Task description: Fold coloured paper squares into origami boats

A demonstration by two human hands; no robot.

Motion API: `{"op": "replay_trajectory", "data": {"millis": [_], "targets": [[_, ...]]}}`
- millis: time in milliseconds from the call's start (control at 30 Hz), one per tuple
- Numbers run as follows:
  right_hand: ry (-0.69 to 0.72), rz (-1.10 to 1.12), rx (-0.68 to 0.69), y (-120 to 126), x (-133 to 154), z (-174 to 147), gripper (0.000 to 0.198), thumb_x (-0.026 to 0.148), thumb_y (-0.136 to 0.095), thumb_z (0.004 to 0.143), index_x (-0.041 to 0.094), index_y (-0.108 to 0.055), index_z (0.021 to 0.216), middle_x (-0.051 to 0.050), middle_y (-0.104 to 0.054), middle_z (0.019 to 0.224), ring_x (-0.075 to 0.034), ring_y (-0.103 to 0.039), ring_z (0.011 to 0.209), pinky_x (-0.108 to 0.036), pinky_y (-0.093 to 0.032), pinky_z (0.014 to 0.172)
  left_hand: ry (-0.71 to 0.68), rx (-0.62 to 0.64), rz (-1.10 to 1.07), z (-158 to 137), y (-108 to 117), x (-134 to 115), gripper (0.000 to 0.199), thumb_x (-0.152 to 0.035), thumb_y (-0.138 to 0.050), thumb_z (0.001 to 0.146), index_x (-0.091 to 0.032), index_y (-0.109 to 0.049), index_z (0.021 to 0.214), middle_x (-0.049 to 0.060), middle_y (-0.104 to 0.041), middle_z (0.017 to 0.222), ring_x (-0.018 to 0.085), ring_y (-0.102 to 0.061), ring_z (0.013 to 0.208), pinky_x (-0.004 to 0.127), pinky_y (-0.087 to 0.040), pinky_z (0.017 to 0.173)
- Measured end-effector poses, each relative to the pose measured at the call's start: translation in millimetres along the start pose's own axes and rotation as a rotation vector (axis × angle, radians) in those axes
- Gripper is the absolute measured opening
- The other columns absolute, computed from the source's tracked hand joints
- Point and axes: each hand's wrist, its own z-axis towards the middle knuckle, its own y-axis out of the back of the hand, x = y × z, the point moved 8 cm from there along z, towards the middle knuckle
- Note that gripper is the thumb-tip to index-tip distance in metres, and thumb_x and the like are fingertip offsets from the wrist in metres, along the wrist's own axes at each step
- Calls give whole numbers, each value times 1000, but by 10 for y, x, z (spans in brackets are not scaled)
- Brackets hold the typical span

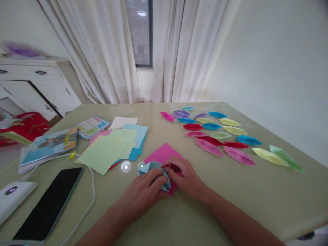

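Note:
Between my hands is a partly folded light blue paper (151, 166), held above a flat magenta paper square (165, 152) on the table. My left hand (147, 186) grips the blue paper from the near left side, its fingers curled over the folds. At the paper's right edge, my right hand (181, 174) pinches with thumb and index finger. Fingers cover part of the folds. Two small clear round pieces lie left of the magenta square, one clear disc (125, 166) apart and the other partly beside the blue paper.
Folded paper boats (208, 147) in several colours spread over the right side. Loose coloured sheets (105, 153) are piled at left, near booklets (51, 143). A phone (48, 205), a white device (15, 198) and a white cable (93, 191) occupy the near left.

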Motion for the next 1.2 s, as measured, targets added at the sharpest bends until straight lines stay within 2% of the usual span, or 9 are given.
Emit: {"op": "replay_trajectory", "data": {"millis": [167, 333, 433, 500, 600, 767, 900, 1200], "targets": [[-3, -21, -11, 6, -9, 0, 17, 23, -62, 96, 19, -78, 102, -3, -74, 84, -14, -61, 67, -25, -44, 60, -105, 39, 72, -25, 14, -20, 13, -32, -63, 104, -20, -66, 108, 4, -72, 96, 23, -69, 84, 33, -54, 73], [-14, -34, -12, 4, -18, 7, 17, 22, -63, 95, 19, -78, 101, -3, -75, 85, -15, -62, 69, -25, -45, 62, -114, -17, 59, -6, 50, 7, 15, -34, -63, 105, -20, -69, 108, 5, -74, 99, 22, -70, 89, 34, -54, 80], [-7, -35, -19, 9, -22, 9, 16, 22, -63, 95, 19, -78, 100, -3, -74, 82, -15, -62, 69, -25, -45, 62, -105, -33, 55, -4, 60, 17, 19, -36, -59, 107, -20, -68, 109, 5, -74, 94, 21, -70, 84, 33, -54, 76], [-5, -33, -21, 8, -27, 10, 16, 22, -63, 95, 19, -78, 100, -2, -73, 79, -15, -61, 67, -25, -45, 62, -117, -9, 70, -10, 55, 11, 20, -35, -54, 109, -19, -67, 111, 4, -74, 92, 21, -69, 80, 32, -52, 71], [0, -37, -22, 5, -28, 12, 16, 20, -63, 94, 19, -78, 101, -2, -73, 80, -15, -61, 67, -25, -45, 61, -138, 43, 89, -27, 51, 5, 20, -30, -50, 111, -20, -67, 113, 4, -75, 98, 21, -70, 82, 33, -51, 73], [21, -55, -21, 0, -11, 15, 16, 20, -62, 95, 19, -77, 101, -3, -73, 82, -15, -62, 68, -25, -45, 62, -161, 6, 93, -30, 96, -8, 14, -25, -58, 107, -19, -68, 114, 6, -75, 104, 23, -69, 90, 35, -52, 80], [15, -56, -10, -12, -14, 12, 17, 19, -62, 96, 19, -77, 102, -3, -74, 84, -15, -63, 69, -25, -45, 63, -165, 13, 114, 0, 77, -21, 12, -28, -62, 105, -19, -69, 108, 5, -73, 96, 22, -68, 86, 36, -50, 78], [65, -88, -20, -21, 6, 11, 17, 16, -61, 95, 18, -76, 101, -4, -74, 88, -15, -64, 73, -25, -47, 67, -231, 61, 166, 18, 147, -80, 24, -19, -46, 110, -17, -69, 107, 7, -71, 96, 23, -67, 86, 36, -50, 73]]}}
